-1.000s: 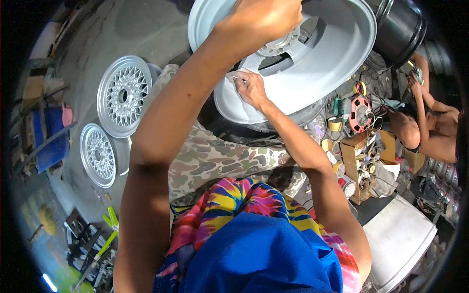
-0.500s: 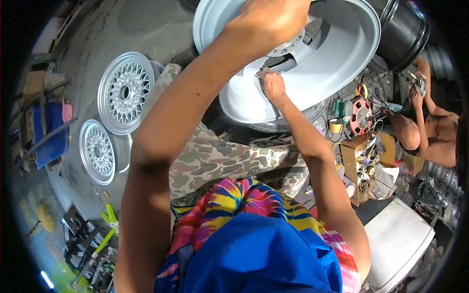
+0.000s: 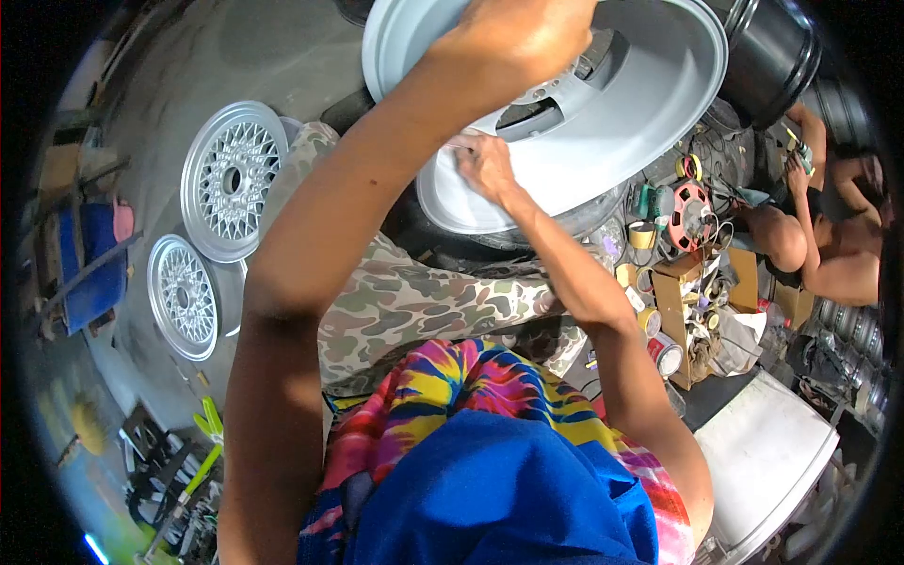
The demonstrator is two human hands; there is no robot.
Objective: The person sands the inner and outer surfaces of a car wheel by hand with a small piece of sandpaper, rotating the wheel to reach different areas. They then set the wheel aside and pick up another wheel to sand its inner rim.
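A large pale grey car wheel (image 3: 603, 141) leans tilted at the top of the view, with openings around its hub. My left hand (image 3: 537, 33) lies over the wheel near the hub, at the upper edge; its fingers are hidden behind the back of the hand. My right hand (image 3: 487, 168) is against the wheel's lower face, left of an opening. Its fingers are bent and pressed together, partly blurred; whatever they may hold is too small to make out. A dark tyre (image 3: 490, 240) is under the wheel's lower edge.
Two silver mesh wheels (image 3: 234, 179) (image 3: 183, 297) stand on the left floor. At right are a cardboard box (image 3: 670, 315) of tapes and cans, a red reel (image 3: 690, 217), a black barrel-like wheel (image 3: 774, 61) and a white panel (image 3: 763, 452). Another person (image 3: 819, 245) sits at far right.
My right hand has slid left along the wheel's face, away from the lower opening. My left hand stays near the hub. The whole view has shifted slightly.
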